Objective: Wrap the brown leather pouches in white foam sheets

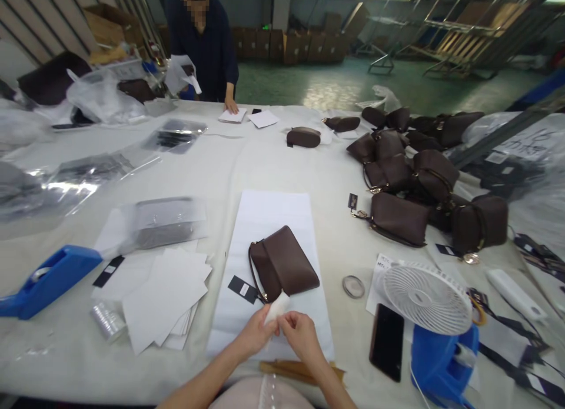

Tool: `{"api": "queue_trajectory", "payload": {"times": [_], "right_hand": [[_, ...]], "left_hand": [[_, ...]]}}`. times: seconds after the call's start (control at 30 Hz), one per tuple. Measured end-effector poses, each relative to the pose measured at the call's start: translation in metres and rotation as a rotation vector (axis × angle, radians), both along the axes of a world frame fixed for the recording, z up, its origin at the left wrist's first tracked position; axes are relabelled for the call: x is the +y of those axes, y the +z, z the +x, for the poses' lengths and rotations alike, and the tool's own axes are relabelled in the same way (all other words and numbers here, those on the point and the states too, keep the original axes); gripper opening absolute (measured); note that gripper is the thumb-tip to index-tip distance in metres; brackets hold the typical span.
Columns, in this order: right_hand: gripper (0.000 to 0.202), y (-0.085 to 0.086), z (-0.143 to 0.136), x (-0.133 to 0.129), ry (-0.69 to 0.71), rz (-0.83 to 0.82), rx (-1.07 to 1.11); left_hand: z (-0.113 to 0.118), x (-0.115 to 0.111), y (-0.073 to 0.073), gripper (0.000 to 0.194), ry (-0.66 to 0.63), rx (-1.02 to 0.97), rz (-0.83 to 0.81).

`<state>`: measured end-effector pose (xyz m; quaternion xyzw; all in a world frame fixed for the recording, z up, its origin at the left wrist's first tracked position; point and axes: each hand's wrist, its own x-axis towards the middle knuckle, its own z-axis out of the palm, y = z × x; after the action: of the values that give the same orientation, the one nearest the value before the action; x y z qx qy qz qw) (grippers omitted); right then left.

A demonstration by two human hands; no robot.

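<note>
A dark brown leather wristlet pouch [289,259] lies on a sheet of white paper [276,212], its strap to the left and a black hang tag [243,288] beside it. Just below the pouch, my left hand [256,332] is closed on a small, soft white piece of tissue [278,306] that touches the pouch's lower edge. My right hand [301,333] pinches the lower end of the same tissue, close against the left fingertips. Whatever the tissue may cover is hidden.
Brown pouches [399,218] are heaped to the right, near a white fan [426,297], a phone [386,341] and a blue tape dispenser [441,362]. White cards [165,297] and another blue dispenser [57,279] lie left. A person [203,50] stands across the table.
</note>
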<state>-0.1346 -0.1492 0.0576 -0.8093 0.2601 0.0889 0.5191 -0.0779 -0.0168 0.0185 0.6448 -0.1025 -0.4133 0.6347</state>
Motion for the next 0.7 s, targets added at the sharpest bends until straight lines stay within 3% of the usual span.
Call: {"api": "queue_trajectory", "payload": {"times": [0.13, 0.2, 0.3, 0.4, 0.47, 0.57, 0.7], "right_hand": [[0.032, -0.005, 0.003, 0.001, 0.01, -0.043, 0.018], [0.034, -0.009, 0.003, 0.002, -0.01, -0.022, 0.014], [0.034, -0.012, -0.002, 0.002, -0.032, 0.165, -0.035], [0.034, -0.014, -0.009, 0.0, -0.117, 0.377, -0.064], [0.038, -0.014, -0.012, -0.001, -0.227, 0.427, -0.058], [0.046, -0.017, -0.011, 0.001, -0.304, 0.448, -0.074], [0.037, -0.027, -0.006, 0.006, -0.248, 0.399, -0.109]], "left_hand": [[0.001, -0.001, 0.0, 0.013, 0.023, 0.035, 0.012], [0.0, -0.004, -0.001, 0.02, 0.1, 0.089, 0.046], [-0.003, -0.009, -0.003, 0.042, 0.231, 0.16, 0.101], [-0.006, -0.01, -0.004, 0.046, 0.305, 0.413, 0.029], [-0.006, -0.009, -0.004, 0.043, 0.333, 0.657, -0.046], [0.0, -0.004, -0.002, 0.035, 0.254, 0.894, -0.095], [0.011, 0.005, 0.003, 0.03, 0.059, 1.071, -0.148]]}}
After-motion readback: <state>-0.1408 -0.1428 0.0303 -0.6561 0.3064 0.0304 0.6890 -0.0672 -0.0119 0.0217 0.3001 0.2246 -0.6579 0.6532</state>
